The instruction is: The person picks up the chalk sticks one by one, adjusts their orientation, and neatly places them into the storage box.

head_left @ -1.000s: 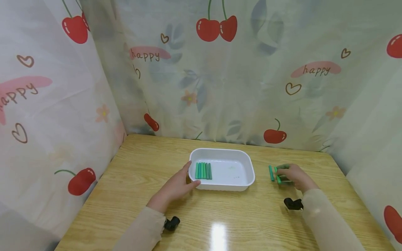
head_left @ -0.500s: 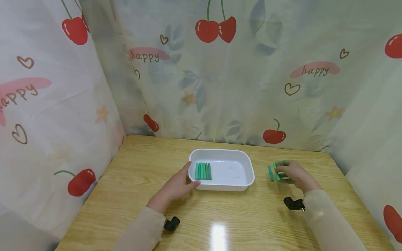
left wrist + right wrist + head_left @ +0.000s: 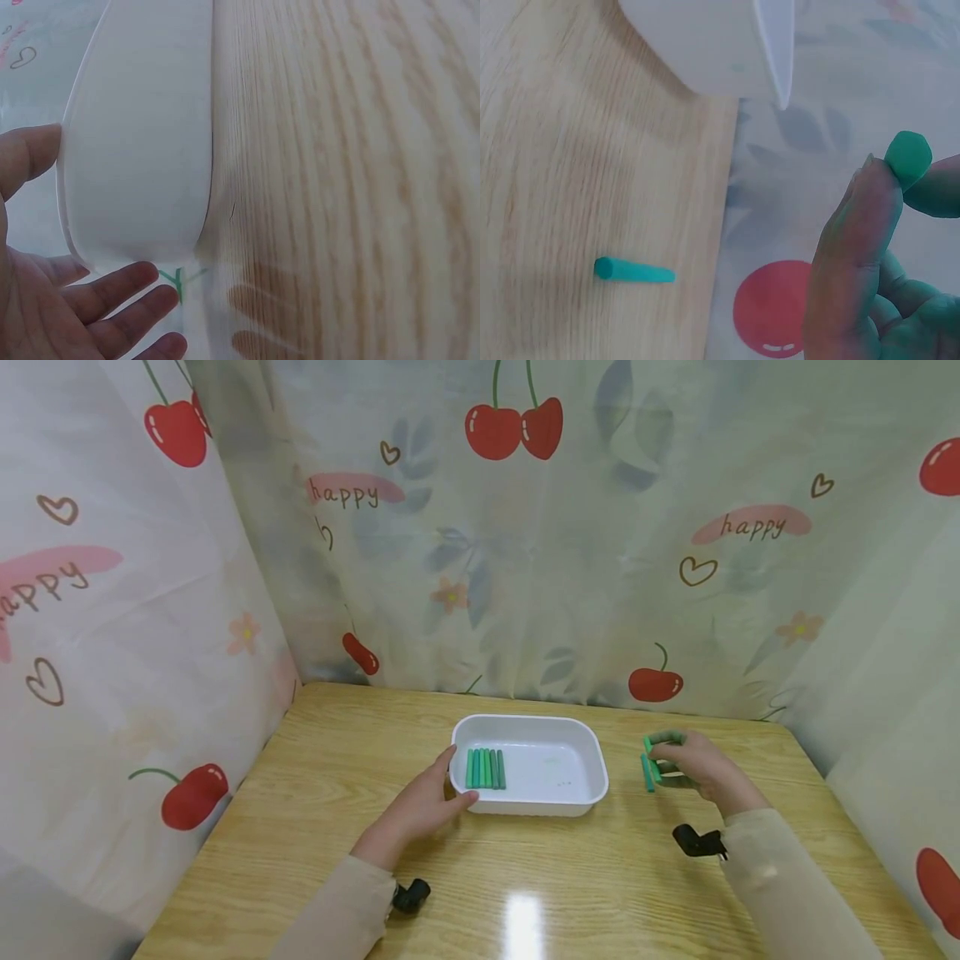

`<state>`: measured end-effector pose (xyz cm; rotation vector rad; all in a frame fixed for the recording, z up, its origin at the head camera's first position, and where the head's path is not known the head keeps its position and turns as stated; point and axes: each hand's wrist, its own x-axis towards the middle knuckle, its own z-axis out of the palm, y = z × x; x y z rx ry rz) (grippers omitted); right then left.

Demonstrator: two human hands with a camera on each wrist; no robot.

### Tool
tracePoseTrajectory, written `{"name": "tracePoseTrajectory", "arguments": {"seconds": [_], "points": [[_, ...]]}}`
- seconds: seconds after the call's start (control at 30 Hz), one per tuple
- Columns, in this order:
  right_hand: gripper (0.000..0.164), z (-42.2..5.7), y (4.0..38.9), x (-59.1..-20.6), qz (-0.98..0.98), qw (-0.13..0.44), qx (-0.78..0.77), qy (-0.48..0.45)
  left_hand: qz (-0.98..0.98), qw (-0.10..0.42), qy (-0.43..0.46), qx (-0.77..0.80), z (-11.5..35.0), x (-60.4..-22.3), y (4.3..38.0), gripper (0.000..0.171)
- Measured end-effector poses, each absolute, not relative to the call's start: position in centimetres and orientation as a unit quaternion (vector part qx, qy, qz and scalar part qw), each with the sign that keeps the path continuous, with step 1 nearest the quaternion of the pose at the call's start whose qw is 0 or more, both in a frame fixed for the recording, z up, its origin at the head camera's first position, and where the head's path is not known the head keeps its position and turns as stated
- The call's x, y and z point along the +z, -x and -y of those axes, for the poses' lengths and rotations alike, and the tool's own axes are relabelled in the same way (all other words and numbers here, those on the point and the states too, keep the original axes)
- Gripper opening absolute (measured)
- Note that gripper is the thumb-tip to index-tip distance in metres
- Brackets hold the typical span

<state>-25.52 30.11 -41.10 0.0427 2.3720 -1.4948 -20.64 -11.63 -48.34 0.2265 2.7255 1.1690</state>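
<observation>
A white tray (image 3: 555, 764) sits mid-table, with a side-by-side row of green and teal chalk sticks (image 3: 486, 769) at its left end. My left hand (image 3: 420, 807) holds the tray by its left end, thumb on the near rim; in the left wrist view the thumb touches the rim while the other fingers lie around the corner. To the right of the tray, my right hand (image 3: 705, 767) pinches a bright green chalk stick (image 3: 909, 160) above the table. One teal chalk stick (image 3: 647, 774) lies on the table just beneath it. Green dust coats the right fingers (image 3: 855, 232).
The wooden table (image 3: 360, 718) ends at a hanging cherry-print cloth (image 3: 540, 568) at the back and sides. Black wrist cameras (image 3: 697, 841) stick out from both sleeves. A few specks of dust mark the tray floor.
My right hand has lifted the bright green chalk stick off the table and shifted slightly left and away. The left hand and the tray have stayed in place.
</observation>
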Motion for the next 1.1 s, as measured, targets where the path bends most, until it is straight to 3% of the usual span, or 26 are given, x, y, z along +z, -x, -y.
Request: {"name": "tracePoseTrajectory", "arguments": {"seconds": [0.47, 1.1], "points": [[0.047, -27.0, 25.6, -39.0, -0.815, 0.168, -0.555, 0.001, -0.914, 0.079, -0.071, 0.392, 11.6, -48.7, 20.8, 0.092], [0.047, -21.8, 26.5, -39.0, -0.776, 0.165, -0.609, -0.007, -0.911, 0.087, -0.072, 0.397, 11.5, -48.5, 20.7, 0.094]]}}
